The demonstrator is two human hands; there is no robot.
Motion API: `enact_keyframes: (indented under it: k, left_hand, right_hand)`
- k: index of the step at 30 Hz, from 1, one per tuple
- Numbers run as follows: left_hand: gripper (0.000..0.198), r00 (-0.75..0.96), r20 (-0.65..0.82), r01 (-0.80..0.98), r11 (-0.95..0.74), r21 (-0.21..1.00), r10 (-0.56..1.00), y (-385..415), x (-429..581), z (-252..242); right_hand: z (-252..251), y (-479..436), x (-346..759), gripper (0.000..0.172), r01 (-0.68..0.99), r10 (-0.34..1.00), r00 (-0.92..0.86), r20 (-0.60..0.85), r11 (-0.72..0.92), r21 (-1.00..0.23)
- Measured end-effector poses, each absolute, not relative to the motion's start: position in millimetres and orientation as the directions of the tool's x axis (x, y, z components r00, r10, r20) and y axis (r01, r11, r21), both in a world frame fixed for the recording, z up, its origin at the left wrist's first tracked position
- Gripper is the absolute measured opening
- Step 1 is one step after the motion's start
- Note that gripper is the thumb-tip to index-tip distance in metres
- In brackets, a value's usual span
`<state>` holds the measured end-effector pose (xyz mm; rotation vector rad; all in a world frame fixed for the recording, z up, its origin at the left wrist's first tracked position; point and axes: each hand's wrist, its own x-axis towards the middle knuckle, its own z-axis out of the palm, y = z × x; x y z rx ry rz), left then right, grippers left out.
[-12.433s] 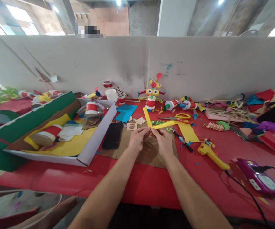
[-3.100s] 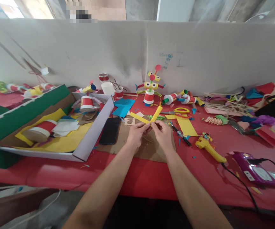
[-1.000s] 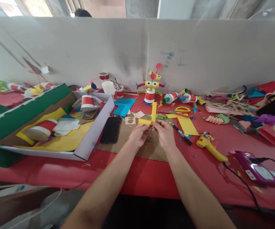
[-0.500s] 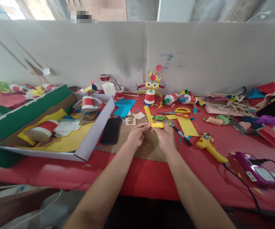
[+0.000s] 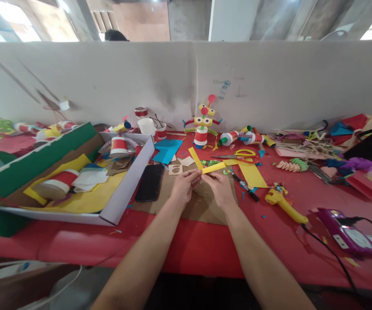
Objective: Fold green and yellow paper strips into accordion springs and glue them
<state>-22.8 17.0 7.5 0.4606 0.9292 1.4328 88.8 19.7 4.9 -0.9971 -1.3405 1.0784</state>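
Note:
Two yellow paper strips (image 5: 214,168) meet at one end in a V shape, one arm leaning up to the left, the other reaching right. My left hand (image 5: 186,185) pinches them at the joint. From the other side, my right hand (image 5: 216,185) has its fingers closed at the same joint, just under the right-hand strip. Both hands are above a brown cardboard sheet (image 5: 199,211). Behind the strips lies a green folded paper spring (image 5: 211,163). Beyond that stands a red-and-white paper-cup figure (image 5: 201,137) with eyes and springy arms.
An open box (image 5: 108,206) with cups and paper sits left, beside a black phone (image 5: 149,182). To the right are yellow-handled scissors (image 5: 244,153), a utility knife (image 5: 246,186), yellow paper (image 5: 252,173), a yellow glue gun (image 5: 286,206) and a purple power strip (image 5: 347,232) with cords.
The right-hand strip now reaches out straight past my fingers, where it looked shorter before. My right hand has shifted slightly lower. The whole view has tilted a little upward.

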Motion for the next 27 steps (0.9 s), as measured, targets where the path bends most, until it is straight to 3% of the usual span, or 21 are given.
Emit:
enact_keyframes:
  k: [8,21,27]
  left_hand:
    - [0.017,-0.087,-0.222,-0.614,0.123,0.78,0.971,12.5,-19.2,11.5]
    - [0.024,-0.186,-0.157,-0.543,0.032,0.839,0.97,15.9,-19.4,4.5]
    - [0.022,-0.1,-0.112,-0.551,0.039,0.834,0.989,14.2,-19.4,5.3]
  right_hand:
    - [4.2,22.4,87.0,0.021,-0.043,0.986,0.014,0.169,0.169,-0.985]
    - [2.8,22.2,83.9,0.023,-0.094,0.993,-0.006,0.114,0.113,-0.989]
    - [2.5,22.1,84.0,0.022,-0.132,0.988,0.033,0.15,0.153,-0.979]
